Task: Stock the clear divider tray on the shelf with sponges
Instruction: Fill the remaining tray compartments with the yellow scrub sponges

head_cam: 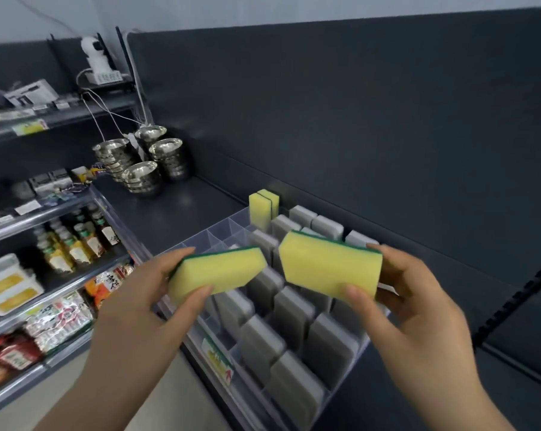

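Mid-stocking: left hand (pixel 144 293) & right hand (pixel 418 293) each pinch a yellow foam sponge w/ green scrub backing (pixel 216 272) (pixel 330 265) above the clear plastic divider tray (pixel 200 241) on the shelf; next, prob. slot both upright into empty left-side compartments.

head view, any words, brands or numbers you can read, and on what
Nothing reads clearly.
Tray tag: blurred.
Orange packet: large characters, blurred.
Shelf tags: too small.
Bottle labels: too small.
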A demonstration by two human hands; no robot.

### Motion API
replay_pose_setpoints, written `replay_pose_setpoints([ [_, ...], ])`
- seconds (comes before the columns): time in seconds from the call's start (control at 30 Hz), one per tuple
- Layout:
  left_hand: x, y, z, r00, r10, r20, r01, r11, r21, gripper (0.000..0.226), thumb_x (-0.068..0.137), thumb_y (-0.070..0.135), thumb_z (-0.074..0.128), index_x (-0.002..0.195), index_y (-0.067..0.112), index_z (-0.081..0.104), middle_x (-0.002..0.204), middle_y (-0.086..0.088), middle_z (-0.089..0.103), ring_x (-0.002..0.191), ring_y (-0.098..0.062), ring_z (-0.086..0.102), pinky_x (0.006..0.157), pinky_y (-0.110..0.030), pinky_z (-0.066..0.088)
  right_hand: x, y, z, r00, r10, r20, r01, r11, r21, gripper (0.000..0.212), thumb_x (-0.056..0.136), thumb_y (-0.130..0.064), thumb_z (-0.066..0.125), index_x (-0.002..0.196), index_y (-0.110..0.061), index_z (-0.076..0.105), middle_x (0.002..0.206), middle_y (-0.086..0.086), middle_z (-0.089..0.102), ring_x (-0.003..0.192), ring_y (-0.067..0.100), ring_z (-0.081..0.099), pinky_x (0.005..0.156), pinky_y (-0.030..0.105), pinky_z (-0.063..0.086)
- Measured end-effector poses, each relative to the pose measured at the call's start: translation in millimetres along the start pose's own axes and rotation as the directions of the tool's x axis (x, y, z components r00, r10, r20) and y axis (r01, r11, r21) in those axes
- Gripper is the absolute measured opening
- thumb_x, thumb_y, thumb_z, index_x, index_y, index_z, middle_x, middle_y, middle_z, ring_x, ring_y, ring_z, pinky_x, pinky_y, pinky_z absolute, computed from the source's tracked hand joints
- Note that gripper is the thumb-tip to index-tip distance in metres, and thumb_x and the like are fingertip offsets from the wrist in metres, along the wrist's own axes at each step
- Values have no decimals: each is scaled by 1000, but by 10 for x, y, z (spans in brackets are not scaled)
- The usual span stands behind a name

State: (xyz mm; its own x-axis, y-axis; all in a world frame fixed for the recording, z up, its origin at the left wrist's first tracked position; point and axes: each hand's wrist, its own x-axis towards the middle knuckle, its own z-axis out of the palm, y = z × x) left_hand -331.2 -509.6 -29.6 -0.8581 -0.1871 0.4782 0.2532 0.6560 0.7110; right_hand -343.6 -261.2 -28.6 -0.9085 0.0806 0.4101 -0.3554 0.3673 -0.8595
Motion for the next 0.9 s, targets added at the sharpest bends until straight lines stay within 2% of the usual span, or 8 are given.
replay_pose_setpoints([
  [0.13, 249, -74, 171, 999, 33, 31, -32, 999, -15, 39, 73, 52, 61, 110, 55, 49, 112, 38, 49, 101, 4, 56, 80, -24, 48, 68, 135, -11, 997, -9, -78, 6, 999, -37, 37, 70, -56, 68, 104, -56, 54, 101, -23, 64, 93, -4, 62, 77, 2, 44],
  [0.27, 604, -198, 314, 990, 114, 80, -112, 993, -30, 43, 78, 53, 61, 116, 62, 43, 117, 38, 47, 106, 2, 56, 86, -25, 46, 163, 168, 19, 985, 3, -174, -9, 999, -36, 42, 71, -49, 70, 106, -65, 51, 101, -28, 63, 88, -8, 63, 74, -1, 43],
  [0.37, 962, -343, 410, 981, 163, 108, -161, 987, -30, 44, 78, 46, 62, 113, 63, 41, 113, 39, 48, 106, 1, 55, 88, -24, 45, 216, 202, 80, 982, -21, -187, -15, 982, -188, 49, 69, -66, 56, 116, -58, 49, 104, -24, 64, 91, -5, 63, 82, 9, 48],
  [0.5, 1536, -648, 555, 965, 222, 138, -211, 973, -90, 48, 76, 37, 67, 107, 64, 42, 107, 40, 48, 101, 17, 50, 81, -1, 36, 314, 179, 177, 969, -34, -245, -60, 929, -364, 49, 73, -61, 56, 121, -52, 48, 111, -13, 63, 95, 5, 64, 80, 34, 56],
  [0.6, 1982, -903, 647, 950, 253, 185, -225, 961, -161, 47, 76, 37, 67, 113, 58, 46, 108, 39, 50, 102, 9, 54, 85, -9, 38, 451, 36, 297, 969, -8, -247, -116, 866, -486, 49, 75, -65, 52, 122, -52, 45, 114, -19, 59, 100, 5, 62, 83, 32, 55],
  [0.7, 2355, -1196, 722, 937, 306, 167, -266, 937, -225, 48, 77, 38, 63, 124, 37, 53, 107, 29, 52, 105, -8, 58, 88, -24, 45, 688, -146, 530, 974, -28, -225, -110, 810, -576, 47, 78, -57, 53, 123, -44, 49, 113, -19, 57, 100, 3, 60, 82, 21, 53],
  [0.8, 2628, -1473, 804, 921, 338, 194, -283, 922, -263, 51, 77, 39, 60, 126, 29, 54, 111, 21, 46, 104, -15, 57, 85, -26, 46, 994, -239, 805, 977, -78, -201, -83, 724, -685, 42, 80, -46, 56, 119, -30, 55, 109, -15, 57, 96, 4, 60, 85, 16, 49],
  [0.9, 2826, -1643, 856, 888, 387, 248, -315, 905, -285, 52, 77, 39, 59, 127, 24, 55, 112, 17, 47, 103, -14, 57, 84, -24, 43, 1345, -228, 1092, 972, -83, -221, -104, 688, -719, 42, 82, -39, 66, 118, -19, 60, 104, -9, 57, 89, 8, 60, 84, 21, 48],
])
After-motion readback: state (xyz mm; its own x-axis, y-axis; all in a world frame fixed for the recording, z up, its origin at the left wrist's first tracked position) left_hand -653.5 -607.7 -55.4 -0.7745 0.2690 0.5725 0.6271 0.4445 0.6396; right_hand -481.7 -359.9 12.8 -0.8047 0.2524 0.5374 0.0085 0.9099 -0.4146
